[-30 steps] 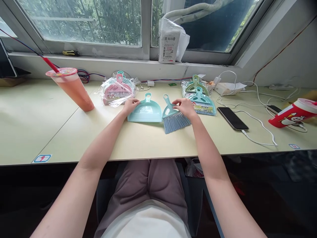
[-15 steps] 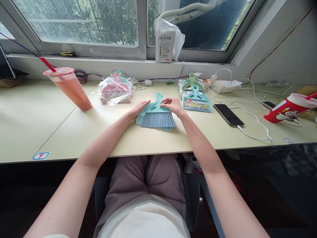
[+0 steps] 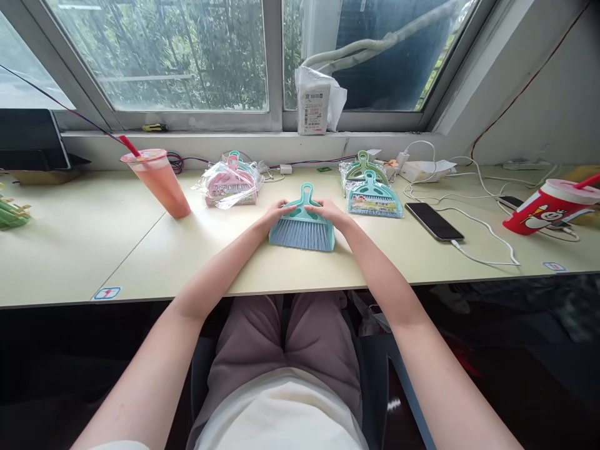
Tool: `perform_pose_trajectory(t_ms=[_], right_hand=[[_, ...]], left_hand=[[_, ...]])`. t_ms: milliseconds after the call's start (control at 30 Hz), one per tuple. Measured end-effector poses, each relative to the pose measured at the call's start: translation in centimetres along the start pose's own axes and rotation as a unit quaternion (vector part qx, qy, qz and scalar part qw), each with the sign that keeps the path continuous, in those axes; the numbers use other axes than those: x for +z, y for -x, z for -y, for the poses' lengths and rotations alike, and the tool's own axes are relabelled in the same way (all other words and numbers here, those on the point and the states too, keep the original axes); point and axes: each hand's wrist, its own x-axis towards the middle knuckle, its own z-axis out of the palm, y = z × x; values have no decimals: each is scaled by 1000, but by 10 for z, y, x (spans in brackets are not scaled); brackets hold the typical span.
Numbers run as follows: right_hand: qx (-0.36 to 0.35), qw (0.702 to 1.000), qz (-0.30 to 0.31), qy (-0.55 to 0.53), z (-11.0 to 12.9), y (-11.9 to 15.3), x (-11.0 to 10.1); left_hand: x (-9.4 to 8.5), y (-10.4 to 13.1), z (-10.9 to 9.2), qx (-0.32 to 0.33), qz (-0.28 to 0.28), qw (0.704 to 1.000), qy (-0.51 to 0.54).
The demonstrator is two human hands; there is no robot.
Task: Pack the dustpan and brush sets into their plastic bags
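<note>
A mint-green hand broom (image 3: 302,235) with grey-blue bristles lies on top of a matching dustpan (image 3: 330,240), in front of me on the table. The dustpan shows only as a thin rim around the bristles. My left hand (image 3: 277,214) is closed on the left side of the pair, its thumb across the broom's upper part. From the right, my right hand (image 3: 329,212) grips the same pair, its thumb also on the broom. Both handles point towards the window. My lower fingers are partly hidden.
Wrapped pink (image 3: 232,181) and green (image 3: 363,164) broom sets lie behind, with a wrapped mint set (image 3: 374,199) at right. A leaning drink cup (image 3: 162,187) stands left. Right are a charging phone (image 3: 434,221), white cables and a tilted red cup (image 3: 544,209).
The broom and dustpan, askew before, now line up. My right hand has closed in on the pair's side, and my left thumb has moved onto the broom. The view has shifted slightly left.
</note>
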Motion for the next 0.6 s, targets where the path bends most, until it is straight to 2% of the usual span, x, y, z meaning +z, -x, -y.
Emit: perform_pose_trajectory(t_ms=[167,333,467,600], right_hand=[[63,994,15,-90,0,5,4],[102,987,7,-125,0,6,8],[104,987,-8,-123,0,6,9],[106,987,-4,-119,-6,4,9]], left_hand=[[-2,3,-4,-4,29,1000,12],[-1,0,-6,11,9,1000,-20],[1,-4,-5,29,-21,996,-84],[3,-11,-5,50,-47,976,-205]])
